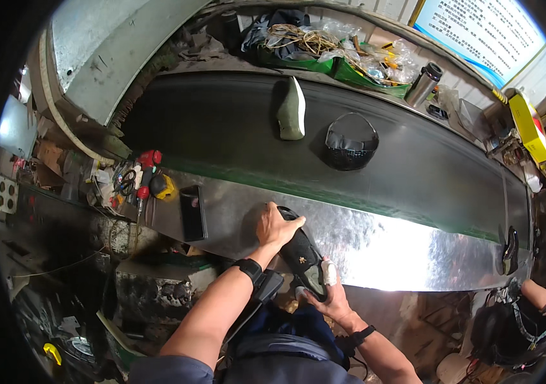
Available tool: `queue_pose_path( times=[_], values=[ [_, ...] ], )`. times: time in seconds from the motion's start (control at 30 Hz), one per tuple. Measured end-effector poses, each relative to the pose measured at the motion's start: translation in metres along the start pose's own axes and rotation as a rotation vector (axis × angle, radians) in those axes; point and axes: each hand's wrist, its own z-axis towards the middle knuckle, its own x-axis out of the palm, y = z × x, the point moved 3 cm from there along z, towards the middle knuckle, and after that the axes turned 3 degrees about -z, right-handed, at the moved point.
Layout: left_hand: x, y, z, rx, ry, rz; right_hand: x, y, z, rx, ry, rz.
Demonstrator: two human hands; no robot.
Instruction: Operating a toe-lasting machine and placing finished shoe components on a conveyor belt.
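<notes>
Between my hands is a black shoe (300,251) with a small gold ornament, set at a slant over the near edge of the metal ledge. A greenish shoe last (314,280) shows at its near end. My left hand (276,228) is closed around the far end, thumb pressed on top. The near end is gripped by my right hand (329,296), which has white wraps on fingertips. Beyond them, on the dark conveyor belt (222,121), a bare green-and-white shoe last (293,112) lies beside a black woven shoe upper (350,151) with a thin loop.
A phone (192,212) lies left on the metal ledge (375,246), near a yellow tape measure (162,186) and red-handled tools (149,159). Green trays (370,77) of clutter and a steel flask (424,84) line the back. Another person's arm (537,296) shows at right.
</notes>
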Motion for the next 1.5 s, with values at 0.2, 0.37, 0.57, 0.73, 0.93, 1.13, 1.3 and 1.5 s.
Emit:
queue_pose_path(
  times=[0.2, 0.37, 0.57, 0.73, 0.93, 1.13, 1.3, 1.5],
  values=[
    [-0.015, 0.006, 0.011, -0.068, 0.041, -0.135, 0.014, -0.016, -0.002, 0.061, 0.042, 0.183],
    [-0.092, -0.017, -0.01, 0.005, -0.077, -0.221, -0.026, 0.043, 0.027, 0.147, 0.176, 0.528],
    [-0.199, -0.039, -0.06, 0.22, -0.376, -0.189, -0.018, 0.08, 0.102, 0.513, 0.473, 1.321],
    [-0.269, -0.003, -0.12, 0.207, -0.522, -0.156, 0.023, 0.153, 0.106, 0.403, 0.711, 1.276],
    [-0.349, 0.116, -0.209, 0.037, -0.787, -0.177, 0.093, 0.258, 0.068, 0.375, 0.552, 1.235],
    [-0.428, 0.268, -0.332, -0.188, -0.937, -0.407, 0.183, 0.388, 0.002, 0.145, 0.706, 0.921],
    [-0.488, 0.396, -0.422, -0.378, -1.175, -0.561, 0.283, 0.493, -0.059, 0.196, 0.877, 1.009],
    [-0.506, 0.527, -0.479, -0.158, -1.16, -1.39, 0.369, 0.576, -0.105, 0.416, 1.063, 1.161]
  ],
)
